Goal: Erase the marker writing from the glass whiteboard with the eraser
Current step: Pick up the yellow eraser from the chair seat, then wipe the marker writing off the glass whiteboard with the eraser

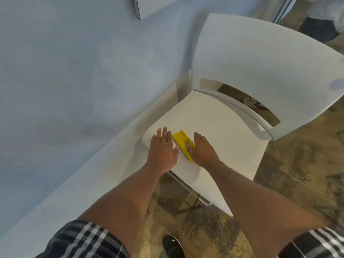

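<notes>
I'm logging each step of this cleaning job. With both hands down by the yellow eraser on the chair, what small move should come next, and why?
Probably closing the right hand around the yellow eraser and lifting it off the white chair seat. The eraser lies flat on the seat, the right thumb touches it but no grip looks closed, and the left hand rests open and flat beside it. Erasing cannot start until it is picked up.
</notes>
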`<state>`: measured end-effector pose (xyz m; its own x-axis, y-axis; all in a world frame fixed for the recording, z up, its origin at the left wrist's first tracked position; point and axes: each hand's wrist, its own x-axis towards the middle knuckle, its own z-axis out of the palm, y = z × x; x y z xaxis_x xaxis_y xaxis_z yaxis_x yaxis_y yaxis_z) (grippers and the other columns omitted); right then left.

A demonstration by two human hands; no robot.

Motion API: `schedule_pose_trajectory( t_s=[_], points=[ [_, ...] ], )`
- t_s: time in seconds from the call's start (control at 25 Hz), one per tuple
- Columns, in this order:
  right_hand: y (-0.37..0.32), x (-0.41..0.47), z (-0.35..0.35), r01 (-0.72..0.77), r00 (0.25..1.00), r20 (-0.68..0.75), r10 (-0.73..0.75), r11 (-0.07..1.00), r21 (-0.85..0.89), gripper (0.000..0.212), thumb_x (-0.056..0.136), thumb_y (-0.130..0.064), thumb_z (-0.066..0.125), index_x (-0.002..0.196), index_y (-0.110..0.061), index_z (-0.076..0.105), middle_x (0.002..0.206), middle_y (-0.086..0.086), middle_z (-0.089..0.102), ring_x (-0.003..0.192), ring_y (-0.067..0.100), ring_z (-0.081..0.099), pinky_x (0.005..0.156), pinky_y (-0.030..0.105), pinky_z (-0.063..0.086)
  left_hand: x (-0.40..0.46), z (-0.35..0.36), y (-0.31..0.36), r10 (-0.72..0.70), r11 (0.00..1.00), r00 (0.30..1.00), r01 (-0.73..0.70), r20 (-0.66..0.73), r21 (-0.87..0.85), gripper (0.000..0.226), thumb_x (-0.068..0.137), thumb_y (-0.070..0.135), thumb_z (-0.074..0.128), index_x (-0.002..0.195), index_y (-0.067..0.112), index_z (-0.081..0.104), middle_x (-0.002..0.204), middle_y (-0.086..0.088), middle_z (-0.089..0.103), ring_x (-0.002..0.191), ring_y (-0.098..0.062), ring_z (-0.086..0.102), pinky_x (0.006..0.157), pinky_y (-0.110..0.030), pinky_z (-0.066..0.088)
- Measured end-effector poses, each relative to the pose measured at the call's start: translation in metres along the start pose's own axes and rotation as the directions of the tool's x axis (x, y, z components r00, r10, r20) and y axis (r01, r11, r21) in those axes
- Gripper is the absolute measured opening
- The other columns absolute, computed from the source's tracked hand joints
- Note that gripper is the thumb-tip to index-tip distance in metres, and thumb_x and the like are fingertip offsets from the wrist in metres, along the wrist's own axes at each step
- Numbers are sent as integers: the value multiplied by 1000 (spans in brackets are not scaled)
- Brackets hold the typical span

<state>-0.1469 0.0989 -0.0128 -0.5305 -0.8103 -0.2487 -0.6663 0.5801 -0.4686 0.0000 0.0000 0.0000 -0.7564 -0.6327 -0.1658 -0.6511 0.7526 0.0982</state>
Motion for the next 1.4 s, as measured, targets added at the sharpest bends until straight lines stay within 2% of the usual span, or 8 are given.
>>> schedule_pose_trajectory(
  t_s=[0.24, 0.44, 0.52, 0.68, 0.76, 0.88, 1.08, 1.4],
  points=[
    [-7, 11, 26, -90, 990, 110, 90, 996, -9, 86, 98, -39, 64, 158, -3, 15, 146, 20, 48, 131, 39, 47, 102, 46, 47, 14, 24, -4, 72, 994, 994, -79, 88, 80, 66, 107, 26, 41, 161, 2, 13, 169, -19, 21, 157, -37, 18, 129, -51, 16],
    [-12, 7, 35, -104, 990, 87, 110, 992, -70, 76, 98, -19, 57, 158, -2, 14, 143, 19, 46, 130, 38, 42, 102, 45, 45, 16, 18, -10, 101, 988, 993, -108, 67, 106, 49, 98, 18, 57, 146, 14, 47, 130, -5, 66, 122, -24, 62, 118, -41, 31],
    [-20, 4, 30, -70, 994, 82, 72, 997, -27, 75, 96, -14, 57, 158, -1, 16, 145, 19, 45, 133, 39, 40, 106, 45, 44, 12, 10, -16, 94, 994, 995, -93, -20, 53, 52, 91, 13, 63, 142, 15, 52, 134, -7, 60, 124, -27, 58, 106, -40, 41],
    [-52, -7, 14, 89, 996, -30, -88, 996, 27, 71, 89, -4, 57, 154, -1, 30, 145, 18, 48, 131, 38, 43, 110, 42, 42, -1, -18, -38, 145, 989, 983, -143, -115, 19, 80, 92, 10, 64, 161, 13, 24, 169, -17, 15, 157, -36, 16, 123, -48, 26],
    [-74, -13, 4, 182, 981, -82, -178, 982, 43, 67, 87, -2, 58, 151, -2, 39, 143, 17, 51, 130, 36, 45, 110, 40, 40, -10, -40, -56, 169, 985, 976, -161, -140, 67, 78, 95, 20, 66, 161, 16, 24, 171, -13, 15, 158, -33, 15, 125, -50, 20],
    [-112, -27, -13, 306, 940, -174, -294, 951, 50, 61, 84, 2, 64, 143, -5, 51, 138, 14, 57, 126, 33, 50, 105, 38, 43, -38, -85, -86, 200, 975, 956, -172, -214, 142, 69, 93, 23, 72, 154, 13, 41, 162, -13, 39, 152, -32, 35, 123, -52, 27],
    [-194, -56, -43, 529, 815, -322, -481, 845, 75, 63, 76, 9, 70, 137, -5, 57, 132, 13, 59, 121, 33, 55, 102, 39, 47, -108, -169, -133, 257, 953, 869, -155, -422, 262, 70, 65, 21, 95, 129, 8, 69, 126, -10, 71, 115, -29, 71, 97, -47, 58],
    [-364, -125, -109, 859, 396, -557, -730, 509, -56, 67, 75, -1, 86, 137, -5, 58, 133, 10, 59, 124, 28, 54, 102, 41, 50, -247, -310, -210, 249, 930, 618, 61, -746, 361, 59, 83, 10, 75, 139, 8, 55, 136, -11, 59, 126, -30, 55, 105, -43, 44]
  ],
)
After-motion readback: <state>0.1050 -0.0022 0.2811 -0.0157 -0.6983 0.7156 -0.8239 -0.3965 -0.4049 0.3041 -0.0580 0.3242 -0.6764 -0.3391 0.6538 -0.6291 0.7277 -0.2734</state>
